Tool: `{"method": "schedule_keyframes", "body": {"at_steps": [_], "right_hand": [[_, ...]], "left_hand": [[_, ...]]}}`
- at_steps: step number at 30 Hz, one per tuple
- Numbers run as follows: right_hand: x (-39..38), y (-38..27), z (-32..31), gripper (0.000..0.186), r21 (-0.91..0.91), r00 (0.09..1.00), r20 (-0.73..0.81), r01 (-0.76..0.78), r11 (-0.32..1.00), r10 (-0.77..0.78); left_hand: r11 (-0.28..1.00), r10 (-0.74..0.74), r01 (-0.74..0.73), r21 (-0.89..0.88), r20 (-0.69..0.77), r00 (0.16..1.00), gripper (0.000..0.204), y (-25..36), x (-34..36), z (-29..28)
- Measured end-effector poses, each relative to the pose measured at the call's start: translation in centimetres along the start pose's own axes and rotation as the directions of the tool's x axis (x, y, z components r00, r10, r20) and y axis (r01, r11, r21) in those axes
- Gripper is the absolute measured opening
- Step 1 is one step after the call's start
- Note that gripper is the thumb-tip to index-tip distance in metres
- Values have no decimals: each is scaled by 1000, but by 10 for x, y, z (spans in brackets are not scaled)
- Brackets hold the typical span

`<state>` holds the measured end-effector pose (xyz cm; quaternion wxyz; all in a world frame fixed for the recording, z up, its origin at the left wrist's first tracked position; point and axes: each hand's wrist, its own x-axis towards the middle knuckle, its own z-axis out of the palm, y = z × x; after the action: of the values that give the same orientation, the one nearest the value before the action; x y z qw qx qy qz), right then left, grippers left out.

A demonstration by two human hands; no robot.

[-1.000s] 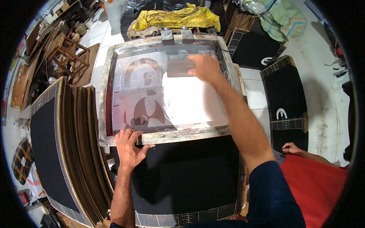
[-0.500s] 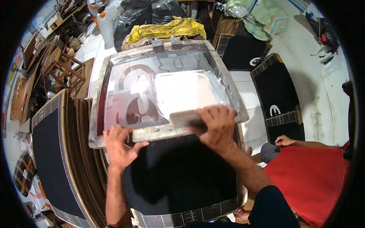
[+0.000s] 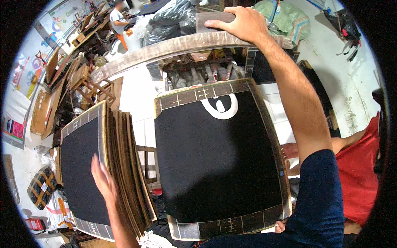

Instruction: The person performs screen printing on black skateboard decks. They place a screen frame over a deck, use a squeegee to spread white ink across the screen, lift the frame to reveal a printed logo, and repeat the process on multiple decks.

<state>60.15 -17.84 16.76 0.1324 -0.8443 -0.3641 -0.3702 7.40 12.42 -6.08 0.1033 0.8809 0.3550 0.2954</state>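
Observation:
My right hand [image 3: 246, 25] is raised at the far side, closed round a greyish squeegee [image 3: 209, 21] against the raised edge of a wooden screen-printing frame [image 3: 178, 46]. The frame is tilted up, and its mesh is hidden from here. Below it lies a flat black panel [image 3: 211, 153] with ruled borders and a white rounded print [image 3: 220, 109] near its far edge. My left hand [image 3: 104, 177], slightly blurred, has its fingers stretched out over the right side of a stack of black-topped boards [image 3: 80, 165]. It appears to hold nothing.
A co-worker in a red top [image 3: 359, 173] is at the right, with a hand [image 3: 290, 150] by the panel's right edge. Black panels [image 3: 316, 95] lie on the floor beyond. A wooden stool [image 3: 89, 84] and plastic bags [image 3: 169, 25] stand farther back.
The frame has swung up and away from the panel, uncovering the white print. My right hand rose with it, keeping the squeegee. My left hand left the frame and moved left and nearer.

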Motion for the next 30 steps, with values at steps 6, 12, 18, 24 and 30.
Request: {"method": "schedule_keyframes", "body": {"at_steps": [6,12,18,24,30], "right_hand": [[14,11,-18,89,35,983,160,-94,995,87],[30,-2,-11,102,-1,960,243,-144,990,140],[31,2,-10,84,41,974,204,-105,994,95],[30,2,-2,81,40,990,106,-100,994,95],[32,1,-5,87,16,993,88,-82,996,81]], "left_hand": [[853,-430,288,434,274,860,53,-109,-265,-78],[925,-316,239,297,250,915,51,-136,-300,-101],[898,-278,76,434,423,862,66,-133,-277,-132],[751,-336,-237,616,666,666,94,-120,-221,-178],[730,-25,-400,554,607,794,82,58,-205,-131]]}}
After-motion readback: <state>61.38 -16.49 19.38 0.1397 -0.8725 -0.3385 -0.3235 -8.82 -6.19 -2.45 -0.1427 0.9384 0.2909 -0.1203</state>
